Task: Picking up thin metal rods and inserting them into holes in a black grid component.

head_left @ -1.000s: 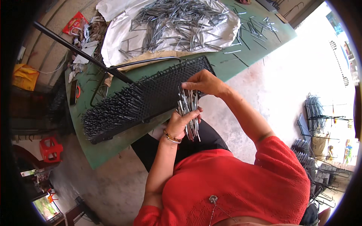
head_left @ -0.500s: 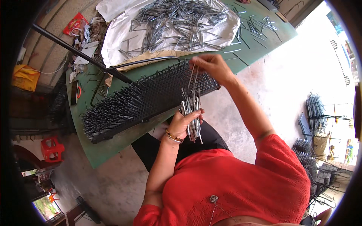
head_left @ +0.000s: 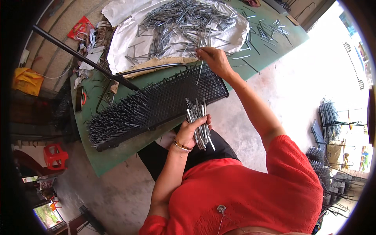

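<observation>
A bundle of thin grey metal rods (head_left: 199, 129) is clasped in my left hand (head_left: 189, 131), below the near edge of a long black perforated rack (head_left: 168, 98). Many upright rods (head_left: 117, 115) crowd the rack's left half, while bare holes show across much of its middle and right. Over the rack's far right edge, my right hand (head_left: 214, 58) pinches a single slim rod (head_left: 200, 73) between thumb and fingers. That rod stands almost upright, its lower end over the holes; whether it sits in one cannot be told.
Behind the rack, a large pile of loose rods (head_left: 184, 17) lies on white paper (head_left: 121, 43) on the green table (head_left: 96, 160). A black bar frame (head_left: 82, 53) rises from the rack toward the upper left. A phone (head_left: 79, 98) and orange-handled scissors (head_left: 84, 98) lie left.
My right hand has shifted slightly left and up, away from the bundle, with one rod hanging over the rack. My left hand keeps its bundle, its tips now lower and apart from the right hand.
</observation>
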Available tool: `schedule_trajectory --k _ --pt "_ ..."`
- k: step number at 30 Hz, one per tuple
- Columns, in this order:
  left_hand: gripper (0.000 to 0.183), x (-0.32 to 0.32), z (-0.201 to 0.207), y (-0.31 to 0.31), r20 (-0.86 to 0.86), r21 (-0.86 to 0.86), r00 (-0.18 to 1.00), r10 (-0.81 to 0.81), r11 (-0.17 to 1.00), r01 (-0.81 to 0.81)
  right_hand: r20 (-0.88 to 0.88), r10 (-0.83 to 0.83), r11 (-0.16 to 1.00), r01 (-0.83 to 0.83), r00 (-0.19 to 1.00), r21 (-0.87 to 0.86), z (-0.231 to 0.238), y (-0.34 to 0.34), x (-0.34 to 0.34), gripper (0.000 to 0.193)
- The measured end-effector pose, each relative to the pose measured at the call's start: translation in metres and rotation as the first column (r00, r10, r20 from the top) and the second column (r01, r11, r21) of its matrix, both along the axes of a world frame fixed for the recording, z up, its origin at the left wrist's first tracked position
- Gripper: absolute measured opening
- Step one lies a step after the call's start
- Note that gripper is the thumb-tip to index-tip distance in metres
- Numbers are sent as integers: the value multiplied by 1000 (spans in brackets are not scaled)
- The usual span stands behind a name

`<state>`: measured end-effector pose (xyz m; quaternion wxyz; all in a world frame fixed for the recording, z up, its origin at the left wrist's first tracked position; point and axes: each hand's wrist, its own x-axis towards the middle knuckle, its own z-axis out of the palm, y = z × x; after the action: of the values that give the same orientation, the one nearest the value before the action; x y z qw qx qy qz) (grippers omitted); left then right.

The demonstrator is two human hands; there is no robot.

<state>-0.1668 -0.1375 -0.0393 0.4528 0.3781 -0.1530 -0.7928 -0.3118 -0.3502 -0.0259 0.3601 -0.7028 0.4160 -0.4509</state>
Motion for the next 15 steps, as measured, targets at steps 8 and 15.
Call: schedule_trajectory --k 8,15 --pt "31 -1 6 0 -77 81 996 37 996 -30 -153 -18 978 -14 988 -209 15 11 3 22" --pt "32 1 6 2 10 21 1000 14 1000 -14 -102 -31 922 -11 994 -386 8 17 11 27"
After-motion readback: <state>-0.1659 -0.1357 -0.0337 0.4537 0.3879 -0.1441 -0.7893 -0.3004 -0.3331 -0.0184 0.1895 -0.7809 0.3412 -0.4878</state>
